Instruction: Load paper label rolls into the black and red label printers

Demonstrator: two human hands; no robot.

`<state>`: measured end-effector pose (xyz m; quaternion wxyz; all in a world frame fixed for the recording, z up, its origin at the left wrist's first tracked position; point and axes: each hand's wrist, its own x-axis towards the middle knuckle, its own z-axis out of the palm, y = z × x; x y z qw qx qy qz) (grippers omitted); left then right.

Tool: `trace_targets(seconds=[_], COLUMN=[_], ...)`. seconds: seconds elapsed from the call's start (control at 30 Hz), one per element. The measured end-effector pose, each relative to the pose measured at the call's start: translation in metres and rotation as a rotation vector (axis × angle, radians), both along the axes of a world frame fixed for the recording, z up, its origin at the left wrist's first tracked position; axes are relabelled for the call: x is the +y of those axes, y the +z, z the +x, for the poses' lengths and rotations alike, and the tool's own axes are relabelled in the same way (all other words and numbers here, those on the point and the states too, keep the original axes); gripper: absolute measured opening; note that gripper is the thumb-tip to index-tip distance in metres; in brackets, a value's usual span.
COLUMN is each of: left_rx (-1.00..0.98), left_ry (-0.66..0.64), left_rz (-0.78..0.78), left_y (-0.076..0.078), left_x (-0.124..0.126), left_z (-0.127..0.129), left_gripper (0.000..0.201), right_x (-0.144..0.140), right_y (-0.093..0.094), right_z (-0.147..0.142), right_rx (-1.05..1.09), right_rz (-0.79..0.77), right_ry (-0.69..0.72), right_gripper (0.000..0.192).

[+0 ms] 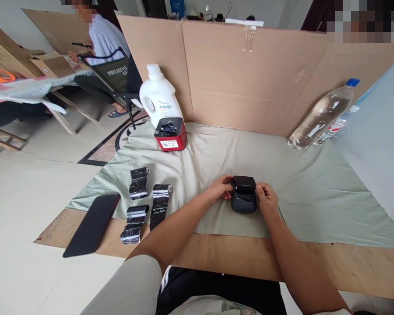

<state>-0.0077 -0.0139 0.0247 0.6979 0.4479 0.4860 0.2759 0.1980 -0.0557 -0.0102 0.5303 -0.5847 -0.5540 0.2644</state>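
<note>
A small black printer (244, 194) sits on a pale green cloth (298, 183), near the middle of the table. The left hand (220, 188) holds the printer's left side at 9 o'clock, with its fingers curled onto the top corner. The right hand (267, 199) holds the right side at 3 o'clock, with its fingers bent around the edge. Both hands grip the printer and it rests flat on the cloth.

At 11 o'clock from the printer, farther back, stands a red printer (170, 134), just in front of a white jug (158, 97). At 2 o'clock, well apart, a clear water bottle (321, 114) leans on the cardboard wall (249, 83). At 9 o'clock lie three black paper rolls (147, 203), and beside them a black phone (93, 224). Far back at 10 o'clock, another person (100, 39) sits at a different table.
</note>
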Motion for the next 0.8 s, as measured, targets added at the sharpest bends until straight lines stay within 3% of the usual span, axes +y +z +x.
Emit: trace_targets(seconds=[0.23, 0.3, 0.4, 0.47, 0.53, 0.67, 0.8], left_rx=[0.078, 0.249, 0.579, 0.690, 0.735, 0.911, 1.070], left_ry=[-0.012, 0.044, 0.130, 0.038, -0.103, -0.271, -0.441], left_rz=[0.068, 0.202, 0.584, 0.784, 0.871, 0.899, 0.818], left_y=[0.003, 0.008, 0.021, 0.032, 0.040, 0.047, 0.049], left_x=[-0.003, -0.007, -0.018, -0.024, -0.027, -0.017, 0.002], left_z=[0.001, 0.002, 0.008, 0.015, 0.025, 0.048, 0.067], left_gripper=[0.048, 0.042, 0.024, 0.016, 0.019, 0.021, 0.012], right_x=[-0.001, 0.000, 0.003, 0.004, 0.006, 0.008, 0.012], right_y=[-0.002, -0.006, -0.011, -0.014, -0.016, -0.020, -0.024], right_z=[-0.003, -0.003, -0.003, -0.003, -0.003, -0.001, -0.001], right_rx=[0.017, 0.039, 0.073, 0.079, 0.081, 0.141, 0.220], right_rz=[0.073, 0.052, 0.044, 0.053, 0.056, 0.046, 0.037], right_ry=[0.173, 0.159, 0.167, 0.195, 0.215, 0.225, 0.214], right_gripper=[0.052, 0.054, 0.053, 0.055, 0.056, 0.056, 0.054])
